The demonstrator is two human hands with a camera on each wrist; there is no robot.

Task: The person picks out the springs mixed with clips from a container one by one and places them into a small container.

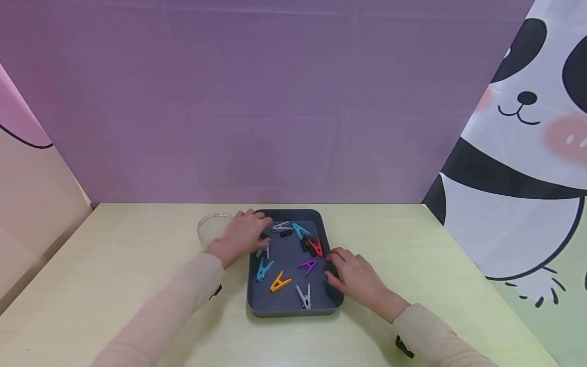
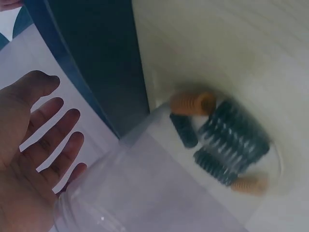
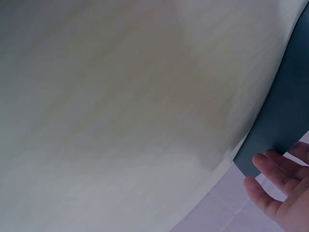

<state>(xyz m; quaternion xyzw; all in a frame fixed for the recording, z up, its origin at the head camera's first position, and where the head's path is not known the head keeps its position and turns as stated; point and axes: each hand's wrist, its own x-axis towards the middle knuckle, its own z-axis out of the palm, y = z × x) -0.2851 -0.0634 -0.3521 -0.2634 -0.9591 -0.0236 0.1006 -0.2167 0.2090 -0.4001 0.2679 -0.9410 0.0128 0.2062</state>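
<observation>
Two forearms (image 1: pixel 165 308) in pale sleeves (image 1: pixel 431 331) are stretched forward, the left hand (image 1: pixel 243 234) extended farther than the right hand (image 1: pixel 359 280). The left fingers (image 2: pixel 53 134) are held loosely spread; the right fingers (image 3: pixel 275 173) are gently bent, slightly parted.

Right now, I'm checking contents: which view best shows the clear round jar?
Left wrist: the clear round jar is close, dark and orange ridged pieces visible inside. Head: partly behind the left hand. Right wrist: absent.

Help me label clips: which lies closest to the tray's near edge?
The grey clip just right of the yellow one; every other lies farther back.
</observation>
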